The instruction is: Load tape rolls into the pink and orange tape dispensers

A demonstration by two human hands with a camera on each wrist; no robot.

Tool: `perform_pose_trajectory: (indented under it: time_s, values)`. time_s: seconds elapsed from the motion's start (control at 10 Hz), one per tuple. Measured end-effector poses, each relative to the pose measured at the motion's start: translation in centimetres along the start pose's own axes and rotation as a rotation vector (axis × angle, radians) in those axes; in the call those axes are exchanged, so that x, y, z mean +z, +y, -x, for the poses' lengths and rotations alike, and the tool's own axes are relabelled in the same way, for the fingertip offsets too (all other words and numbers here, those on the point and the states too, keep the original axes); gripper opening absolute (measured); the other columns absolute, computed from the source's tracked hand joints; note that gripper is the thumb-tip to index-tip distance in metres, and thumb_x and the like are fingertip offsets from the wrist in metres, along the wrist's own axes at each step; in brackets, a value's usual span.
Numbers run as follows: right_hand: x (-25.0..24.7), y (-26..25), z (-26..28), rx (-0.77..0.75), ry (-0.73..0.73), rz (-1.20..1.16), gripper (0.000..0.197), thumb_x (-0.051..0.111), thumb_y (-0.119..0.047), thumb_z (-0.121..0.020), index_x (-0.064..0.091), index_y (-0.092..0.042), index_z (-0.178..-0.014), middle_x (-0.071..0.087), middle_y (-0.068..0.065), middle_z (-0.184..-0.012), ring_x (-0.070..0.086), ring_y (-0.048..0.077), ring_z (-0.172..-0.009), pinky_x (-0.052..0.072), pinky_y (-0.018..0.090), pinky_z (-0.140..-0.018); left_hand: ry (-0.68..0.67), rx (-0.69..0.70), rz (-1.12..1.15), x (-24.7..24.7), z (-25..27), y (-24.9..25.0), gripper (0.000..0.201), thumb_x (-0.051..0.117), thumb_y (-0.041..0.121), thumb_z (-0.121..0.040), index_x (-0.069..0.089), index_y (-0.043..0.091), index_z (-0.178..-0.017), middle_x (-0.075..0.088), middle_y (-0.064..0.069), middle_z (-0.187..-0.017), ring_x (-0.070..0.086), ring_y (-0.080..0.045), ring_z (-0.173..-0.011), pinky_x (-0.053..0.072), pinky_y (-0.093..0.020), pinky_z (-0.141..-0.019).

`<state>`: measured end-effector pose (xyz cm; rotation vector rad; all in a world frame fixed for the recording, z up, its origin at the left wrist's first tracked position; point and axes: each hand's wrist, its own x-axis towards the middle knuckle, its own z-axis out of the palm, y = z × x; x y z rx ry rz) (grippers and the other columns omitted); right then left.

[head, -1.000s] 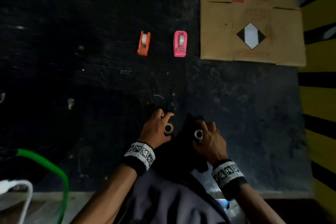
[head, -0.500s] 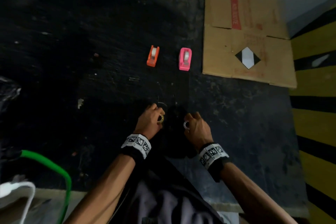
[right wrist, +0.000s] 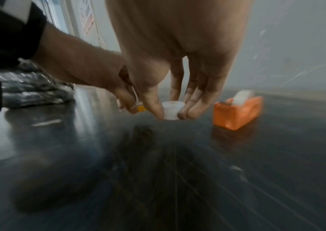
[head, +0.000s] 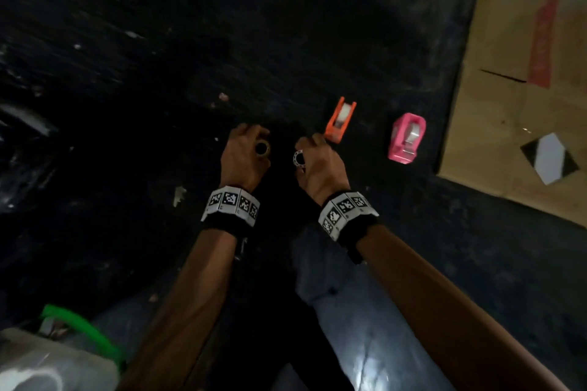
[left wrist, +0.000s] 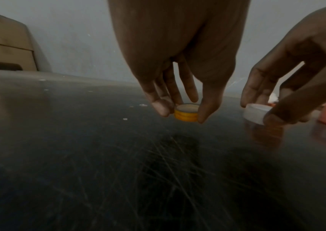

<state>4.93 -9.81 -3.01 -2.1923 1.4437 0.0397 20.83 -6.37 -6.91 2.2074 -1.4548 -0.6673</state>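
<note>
My left hand (head: pixel 244 152) pinches a small yellow tape roll (head: pixel 262 148) (left wrist: pixel 186 112) between thumb and fingertips, just above the dark floor. My right hand (head: pixel 317 162) pinches a white tape roll (head: pixel 298 158) (right wrist: pixel 172 110) the same way, close to the left hand. The orange dispenser (head: pixel 340 119) (right wrist: pixel 238 111) stands just beyond the right hand's fingers and holds a whitish roll. The pink dispenser (head: pixel 407 138) stands to its right, also with a roll inside.
A flattened cardboard sheet (head: pixel 514 98) lies on the floor at the right. A crumpled dark plastic bag (head: pixel 22 149) lies at the left. A green hoop (head: pixel 85 333) and a grey container (head: pixel 47 362) sit near my left knee. My legs (head: pixel 365 327) are below the arms.
Both hands have moved forward with their rolls, from near my lap to right beside the orange dispenser. The head view has swung left and closer to the floor.
</note>
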Motion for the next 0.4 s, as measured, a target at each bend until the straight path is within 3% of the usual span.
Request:
perform_pose_trajectory:
  time_s: [0.2, 0.3, 0.4]
  values:
    - [2.2, -0.3, -3.4, 0.043, -0.023, -0.039, 0.046, 0.072, -0.008, -0.082, 0.06, -0.01, -0.127, 0.052, 0.014, -0.135, 0.065, 0.036, -0.109, 0.057, 0.041, -0.087, 0.016, -0.013, 0.004, 0.6, -2.5, -1.4, 0.054, 0.072, 0.008, -0.071, 0.062, 0.016, -0.123, 0.062, -0.012, -0.124, 0.057, -0.033, -0.117, 0.052, -0.041, -0.094]
    - [2.0, -0.6, -2.9, 0.051, -0.02, -0.035, 0.057, 0.073, -0.011, -0.081, 0.055, -0.012, -0.134, 0.05, 0.015, -0.14, 0.064, 0.037, -0.113, 0.057, 0.041, -0.089, 0.02, -0.022, 0.047, 0.2, -2.2, -1.1, 0.066, 0.073, 0.011, -0.071, 0.053, 0.021, -0.132, 0.06, -0.011, -0.129, 0.055, -0.031, -0.121, 0.054, -0.043, -0.091]
    - [1.6, -0.2, -0.9, 0.076, 0.022, -0.019, 0.058, 0.071, -0.014, -0.081, 0.051, -0.015, -0.136, 0.051, 0.013, -0.136, 0.065, 0.037, -0.107, 0.057, 0.042, -0.079, 0.058, -0.059, 0.081, -0.2, 0.0, -1.0, 0.072, 0.074, 0.013, -0.07, 0.047, 0.025, -0.136, 0.056, -0.01, -0.129, 0.053, -0.031, -0.12, 0.051, -0.041, -0.087]
